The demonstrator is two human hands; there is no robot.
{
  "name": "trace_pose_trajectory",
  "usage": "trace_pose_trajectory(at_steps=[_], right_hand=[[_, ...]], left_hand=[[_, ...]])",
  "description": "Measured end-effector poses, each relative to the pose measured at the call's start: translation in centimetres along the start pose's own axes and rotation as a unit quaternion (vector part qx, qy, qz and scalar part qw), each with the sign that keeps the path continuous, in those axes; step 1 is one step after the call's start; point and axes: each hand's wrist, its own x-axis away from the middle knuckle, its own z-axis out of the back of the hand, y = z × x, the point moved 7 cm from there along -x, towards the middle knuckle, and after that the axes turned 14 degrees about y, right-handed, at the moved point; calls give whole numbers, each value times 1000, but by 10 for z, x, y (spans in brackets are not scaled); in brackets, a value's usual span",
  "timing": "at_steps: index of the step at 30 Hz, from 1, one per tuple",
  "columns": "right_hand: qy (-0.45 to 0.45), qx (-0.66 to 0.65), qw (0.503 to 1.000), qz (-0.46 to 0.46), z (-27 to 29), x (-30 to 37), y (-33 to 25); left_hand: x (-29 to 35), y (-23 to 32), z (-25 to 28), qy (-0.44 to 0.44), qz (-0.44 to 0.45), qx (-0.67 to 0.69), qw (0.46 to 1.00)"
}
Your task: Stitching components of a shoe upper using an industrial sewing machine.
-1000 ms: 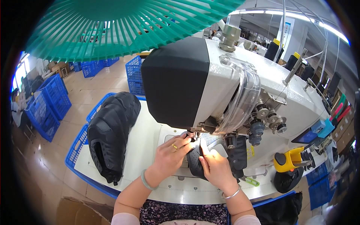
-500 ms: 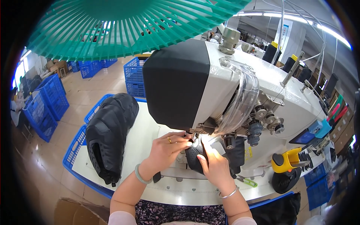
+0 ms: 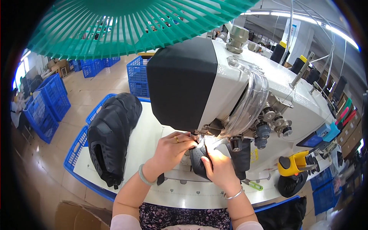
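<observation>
The dark shoe-upper piece (image 3: 199,163) lay under the head of the white industrial sewing machine (image 3: 268,96), on the machine bed at the near edge of the white tabletop (image 3: 147,134). Its long axis ran roughly from the person toward the needle area, with the far end tucked beneath the machine head; which end was toe or heel could not be told. The left hand (image 3: 172,147) pressed on it from the left, fingers (image 3: 189,143) curled narrow and pinching the piece's edge close to the needle. The right hand (image 3: 218,168) lay flat over its near right part, fingers close together and bearing down on the material.

Compared with half a second before, both hands held much the same place at the needle, the left having drawn in a little closer to the right; a second before, the left hand sat slightly further from the machine.

A stack of black upper pieces (image 3: 111,142) rested on the left of the tabletop, well apart from the hands. Yellow-handled scissors (image 3: 295,165) lay at the right. A green fan guard (image 3: 126,23) hung overhead. Blue plastic crates (image 3: 46,107) stood on the tan workshop floor to the left.
</observation>
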Motion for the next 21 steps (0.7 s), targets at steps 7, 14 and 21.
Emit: trace_pose_trajectory(at_steps=[7, 14, 21], right_hand=[[10, -13, 997, 75, 6, -10, 15], [-17, 3, 996, 89, 10, -17, 21], [-31, 82, 986, 139, -2, -25, 36]], left_hand=[[-6, 13, -2, -14, -92, -51, 994], [-2, 17, -2, -31, -105, -73, 991], [-6, 16, -6, -45, -89, -61, 993]])
